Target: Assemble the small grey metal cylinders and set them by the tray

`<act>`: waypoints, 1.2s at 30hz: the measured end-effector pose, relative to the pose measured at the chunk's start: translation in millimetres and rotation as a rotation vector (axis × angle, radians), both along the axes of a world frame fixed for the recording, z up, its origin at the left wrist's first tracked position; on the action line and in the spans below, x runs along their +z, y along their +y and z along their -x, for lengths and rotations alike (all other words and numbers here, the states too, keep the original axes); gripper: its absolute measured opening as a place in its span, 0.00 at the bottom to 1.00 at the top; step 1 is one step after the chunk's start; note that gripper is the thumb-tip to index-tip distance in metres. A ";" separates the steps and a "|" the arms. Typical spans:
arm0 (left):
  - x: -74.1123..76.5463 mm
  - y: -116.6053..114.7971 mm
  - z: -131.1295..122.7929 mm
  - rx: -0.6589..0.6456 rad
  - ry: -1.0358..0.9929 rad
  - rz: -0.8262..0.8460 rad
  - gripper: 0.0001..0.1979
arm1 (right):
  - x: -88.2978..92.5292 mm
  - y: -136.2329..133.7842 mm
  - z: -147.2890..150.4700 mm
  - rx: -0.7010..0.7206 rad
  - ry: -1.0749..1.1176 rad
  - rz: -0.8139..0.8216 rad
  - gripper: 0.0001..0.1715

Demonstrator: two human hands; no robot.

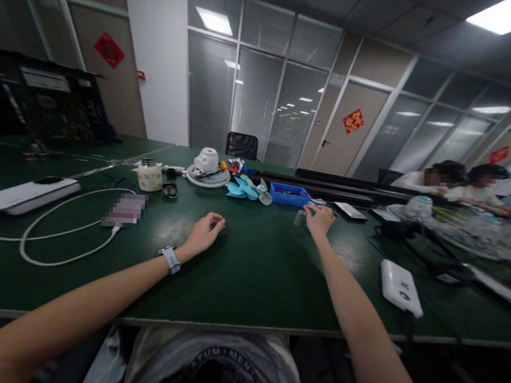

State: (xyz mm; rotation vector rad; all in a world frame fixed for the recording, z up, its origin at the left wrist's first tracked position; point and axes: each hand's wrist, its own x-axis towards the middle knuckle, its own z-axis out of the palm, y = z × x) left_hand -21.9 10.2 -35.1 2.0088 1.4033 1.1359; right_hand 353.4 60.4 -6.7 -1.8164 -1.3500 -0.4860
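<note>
My left hand [205, 233] is held just over the green table [250, 273], its fingers curled in toward the thumb. A pale speck shows at its fingertips, too small to name. Further right, my right hand [320, 219] has thumb and forefinger brought together beside a small grey cylinder [299, 218] standing on the table. Whether those fingertips touch the cylinder or pinch something tiny, I cannot make out. Behind them sits a blue tray [289, 195] with small dark items in it. Light-blue fan blades [247, 188] lie left of the tray.
A white fan part [207, 170] and a patterned jar [150, 176] stand toward the back left. A white cable [36, 258] loops by a blurred-out phone [127, 210]. On the right lie a white power bank [401, 287] and clutter; two people [485, 187] sit beyond.
</note>
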 end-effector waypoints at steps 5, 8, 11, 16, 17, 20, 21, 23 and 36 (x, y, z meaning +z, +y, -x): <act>1.7 -1.4 -0.7 0.000 0.009 0.018 0.16 | -2.9 4.5 4.9 0.007 -0.017 0.076 0.15; 1.9 -1.4 -1.0 -0.002 0.013 0.016 0.16 | -2.2 2.6 5.9 -0.016 -0.028 0.079 0.15; 1.2 -1.0 -1.0 -0.005 0.016 0.009 0.16 | -0.8 0.1 6.9 -0.027 -0.039 0.109 0.16; 2.0 -2.6 -1.2 -0.001 0.030 0.003 0.16 | -2.6 -0.4 7.1 -0.031 -0.045 0.157 0.17; 2.8 -3.3 -1.4 -0.001 0.032 0.004 0.16 | -3.7 -0.4 5.9 -0.029 -0.041 0.151 0.17; 5.8 -6.0 -2.1 0.004 0.036 0.012 0.16 | -7.8 -1.5 -3.8 -0.026 -0.024 0.072 0.18; 6.6 -6.8 -2.3 0.005 0.038 0.017 0.16 | -9.3 -2.3 -9.2 -0.034 -0.010 0.043 0.19; 7.8 -8.0 -2.5 0.005 0.041 0.023 0.16 | -12.6 -4.3 -22.2 -0.056 0.049 0.027 0.26; 3.8 -6.4 -1.8 -0.038 0.037 0.006 0.16 | -10.4 -19.5 -36.2 -0.078 0.290 0.001 0.27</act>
